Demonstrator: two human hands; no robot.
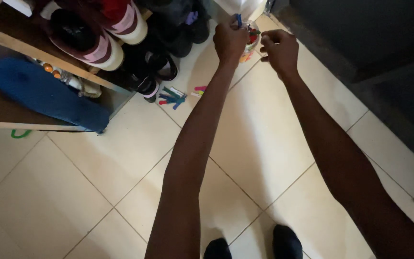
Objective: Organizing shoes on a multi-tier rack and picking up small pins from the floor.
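Pinched between the fingertips of the left hand [230,41], at the upper centre of the frame, is one blue clothes peg [238,19], held just above a clear jar [251,37]. One such jar is visible, standing on the tiled floor [259,144] between the two hands; it holds coloured pegs, red among them, too many and too blurred to count. Right hand [280,49]: curled beside the jar's right side, fingers bent toward the rim; whether it touches or grasps the jar cannot be told.

Loose pegs [172,97]: a small heap of roughly six, blue, green and red, lies on the floor left of the left forearm, with one or two pink pegs [200,88] just beside it.

Wooden shoe rack [49,60]: occupies the upper left of the frame. Two maroon-and-white sneakers [97,41] rest on its upper shelf, one blue insole-shaped piece [49,93] on the lower, and dark shoes [161,60] stand on the floor at its end.

Two feet in dark socks [252,245] show at the bottom centre. Open tile fills the lower left and centre; a dark wall [384,48] bounds the upper right edge.
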